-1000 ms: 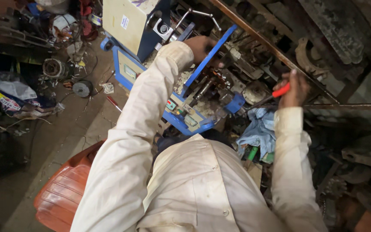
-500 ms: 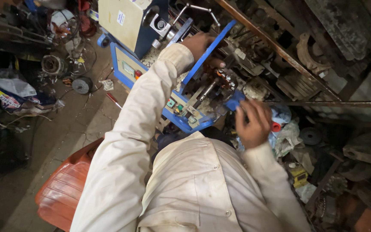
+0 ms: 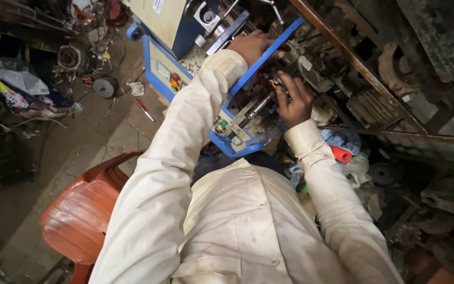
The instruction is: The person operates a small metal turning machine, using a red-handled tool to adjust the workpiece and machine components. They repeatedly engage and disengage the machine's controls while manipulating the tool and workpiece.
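Observation:
A blue-framed winding machine (image 3: 221, 138) with a cream panel and coloured buttons stands in front of me. My left hand (image 3: 252, 45) is curled over the top of the machine's slanted blue bar (image 3: 258, 64). My right hand (image 3: 293, 100) is lower and to the right, at the machine's middle. Its fingertips pinch a small orange and metal part (image 3: 274, 83) beside a steel shaft (image 3: 256, 108). What lies under the palm is hidden. A red-handled tool (image 3: 341, 154) lies on a blue cloth (image 3: 345, 140) by my right wrist.
An orange plastic chair (image 3: 82, 210) is under me at the lower left. Motor parts, a round coil (image 3: 105, 85) and a red screwdriver (image 3: 144, 110) lie on the dirt floor to the left. Rusty metal scrap and shelving (image 3: 395, 68) crowd the right.
My right hand held a red-handled tool out to the right, brought it down and let it go, then moved up to the machine's middle. My left hand stayed on the blue bar.

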